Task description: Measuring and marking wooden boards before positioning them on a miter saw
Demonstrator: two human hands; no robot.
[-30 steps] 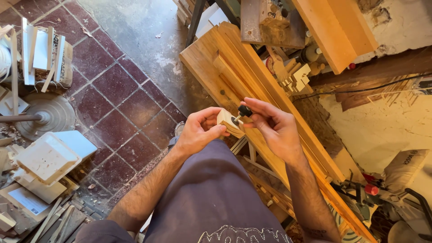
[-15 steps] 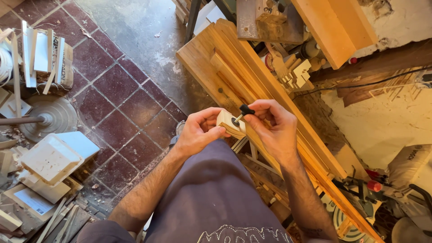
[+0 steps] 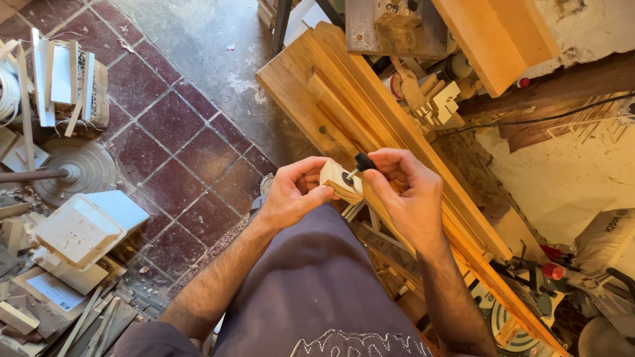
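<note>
Above the long slanted stack of pale wooden planks [image 3: 370, 132], the left hand [image 3: 291, 195] curls around a small pale rectangular wooden block [image 3: 338, 180], thumb pressed along its near edge. Just right of that block, the right hand [image 3: 407, 192] pinches a small black round knob [image 3: 364, 162] whose thin metal stem meets the block's face, while dark red floor tiles [image 3: 178, 132] lie left of the planks.
</note>
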